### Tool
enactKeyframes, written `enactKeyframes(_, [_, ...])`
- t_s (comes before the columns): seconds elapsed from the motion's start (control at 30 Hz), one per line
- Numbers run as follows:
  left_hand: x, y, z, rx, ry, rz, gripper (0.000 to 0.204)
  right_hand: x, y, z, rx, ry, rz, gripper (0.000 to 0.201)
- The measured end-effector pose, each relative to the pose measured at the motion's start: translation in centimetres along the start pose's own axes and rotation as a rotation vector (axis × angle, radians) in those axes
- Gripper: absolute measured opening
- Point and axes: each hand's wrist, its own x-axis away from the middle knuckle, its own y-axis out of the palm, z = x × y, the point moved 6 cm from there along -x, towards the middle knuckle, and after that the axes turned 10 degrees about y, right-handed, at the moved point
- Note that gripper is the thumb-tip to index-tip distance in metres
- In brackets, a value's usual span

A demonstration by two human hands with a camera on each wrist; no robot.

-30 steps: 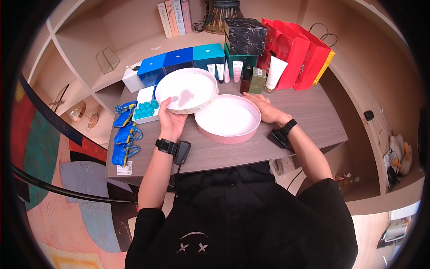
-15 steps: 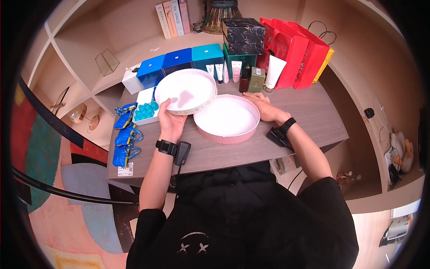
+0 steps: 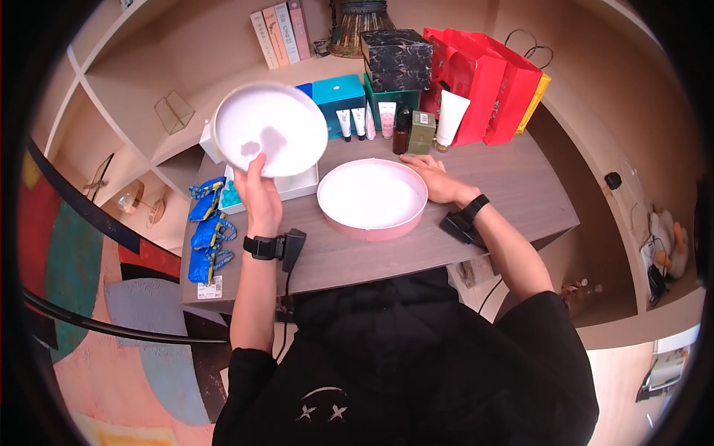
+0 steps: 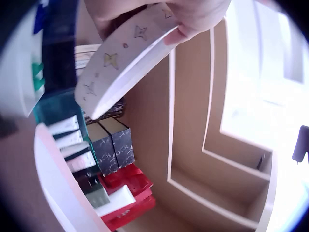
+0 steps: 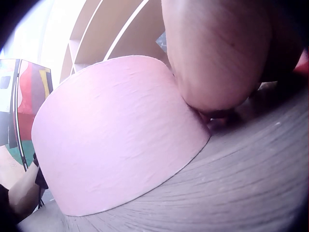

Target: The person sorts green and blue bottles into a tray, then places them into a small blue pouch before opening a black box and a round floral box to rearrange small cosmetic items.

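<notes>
My left hand (image 3: 258, 199) grips a round white box lid (image 3: 301, 123) by its near edge, thumb inside the rim and fingers underneath. The lid is raised and tilted over the left of the table, its inner side showing grey shadows. Its patterned side wall (image 4: 110, 63), with small stars, shows in the left wrist view. A round pink box base (image 3: 372, 233) with a white inside stands on the table at the middle. At the base's right side lies my right hand (image 3: 440, 182), fingers extended along the outer wall. In the right wrist view the pink wall (image 5: 116, 140) fills the middle.
Blue mini bags (image 3: 207, 232) line the left edge, beside a white tray (image 3: 301, 183) with teal items. Behind stand a teal box (image 3: 338, 93), small tubes (image 3: 387, 115), a white tube (image 3: 451, 119), a marbled black box (image 3: 394, 59) and red paper bags (image 3: 465, 89).
My left hand has lifted the lid up and to the left, away from the pink base, tilting it more. The right hand stays beside the base.
</notes>
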Motion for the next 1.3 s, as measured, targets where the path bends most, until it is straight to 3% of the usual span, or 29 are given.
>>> enactKeyframes(0.07, [-0.3,1.8,2.6,-0.596,0.289,-0.194,0.036,-0.2,0.5,0.3,0.0,-0.019,0.004,0.052])
enactKeyframes(0.1, [0.6,3.9,3.8,-0.824,0.312,-0.32,0.035,-0.2,0.3,0.1,0.005,-0.017,-0.005,0.053])
enactKeyframes(0.13, [1.9,6.0,4.2,-0.987,0.282,-0.448,0.046,-0.1,0.1,0.0,0.009,-0.014,-0.012,0.053])
enactKeyframes(0.2, [5.1,8.3,3.0,-1.097,0.58,-0.815,0.07,0.0,0.0,-0.1,0.001,-0.012,-0.008,0.054])
enactKeyframes(0.23, [7.3,8.9,2.1,-1.107,0.7,-0.953,0.069,-0.1,-0.1,-0.2,-0.003,-0.01,-0.009,0.055])
enactKeyframes(0.27, [8.9,8.4,0.2,-1.171,0.572,-1.087,0.073,-0.2,0.1,-0.2,-0.002,-0.013,-0.006,0.055])
enactKeyframes(0.3, [11.2,8.9,-0.3,-1.32,0.564,-1.274,0.076,-0.4,0.4,0.0,-0.007,-0.012,-0.001,0.055])
enactKeyframes(0.33, [12.6,8.9,-1.2,-1.345,0.508,-1.312,0.08,-0.4,0.2,0.1,-0.009,-0.009,0.006,0.056])
enactKeyframes(0.63, [12.8,10.4,-2.7,-1.279,0.464,-1.288,0.072,0.0,-0.1,-0.4,-0.041,-0.03,0.052,0.054])
enactKeyframes(0.7, [10.8,10.0,-2.4,-1.16,0.285,-1.28,0.066,0.1,-1.3,-0.4,-0.02,-0.049,0.095,0.05])
enactKeyframes(0.8, [7.0,6.5,-2.2,-1.137,0.268,-1.069,0.068,-0.3,-3.2,-0.3,-0.177,-0.183,0.1,0.038])
enactKeyframes(0.87, [6.2,4.4,-1.6,-1.209,0.197,-1.079,0.072,-0.2,-4.6,1.2,-0.512,0.117,0.081,0.031])
enactKeyframes(0.9, [6.0,3.7,-1.7,-1.277,0.129,-1.086,0.076,0.3,-5.6,0.4,-0.529,0.15,0.023,0.044])
enactKeyframes(0.93, [6.1,3.6,-1.7,-1.278,0.126,-1.087,0.076,1.1,-6.7,-0.8,-0.531,0.151,0.022,0.044])
enactKeyframes(1.0, [7.1,4.2,-2.1,-1.196,0.118,-1.225,0.086,2.2,-6.8,-2.4,-0.469,0.347,-0.152,0.057])
enactKeyframes(1.03, [7.2,4.4,-2.0,-1.193,0.126,-1.228,0.086,2.3,-6.3,-3.1,-0.467,0.313,-0.236,0.068])
enactKeyframes(1.13, [7.3,4.8,-1.9,-1.179,0.136,-1.21,0.091,2.3,-5.7,-4.9,-0.356,0.215,-0.233,0.07])
enactKeyframes(1.23, [7.1,4.8,-1.0,-1.137,0.125,-1.15,0.097,2.3,-5.8,-5.3,-0.354,0.242,-0.226,0.081])
enactKeyframes(1.3, [7.3,5.0,-0.5,-1.112,0.125,-1.21,0.098,2.1,-6.2,-6.0,-0.353,0.259,-0.227,0.084])
